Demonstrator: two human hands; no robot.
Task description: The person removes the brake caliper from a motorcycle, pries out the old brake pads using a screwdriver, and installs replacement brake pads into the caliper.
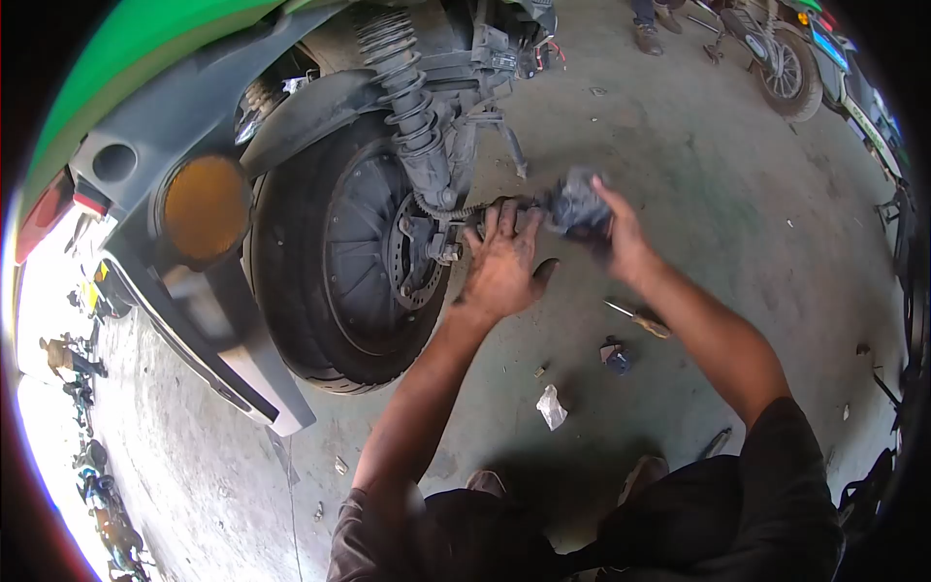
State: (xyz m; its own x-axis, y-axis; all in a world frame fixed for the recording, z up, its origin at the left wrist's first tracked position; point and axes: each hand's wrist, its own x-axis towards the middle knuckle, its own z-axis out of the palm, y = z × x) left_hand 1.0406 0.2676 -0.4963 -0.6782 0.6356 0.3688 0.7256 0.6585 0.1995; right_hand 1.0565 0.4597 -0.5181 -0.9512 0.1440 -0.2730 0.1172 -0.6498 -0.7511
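My left hand (504, 257) is beside the rear wheel's hub, its palm down and its fingers spread against a dark cable or rod (485, 207) below the shock absorber (402, 97). What the fingertips touch is partly hidden. To the right, my right hand (626, 233) is closed on a crumpled grey-black cloth or bag (580, 204), which is blurred by motion. The brake disc (400, 254) and caliper (422, 242) sit just left of my left hand, inside the black tire (291, 281).
A screwdriver (638, 318), a small dark part (614, 356) and a white crumpled paper (552, 407) lie on the floor. An orange reflector (206, 207) is on the green vehicle's rear at left. Another motorbike (790, 73) stands back right, near a person's shoes (649, 39).
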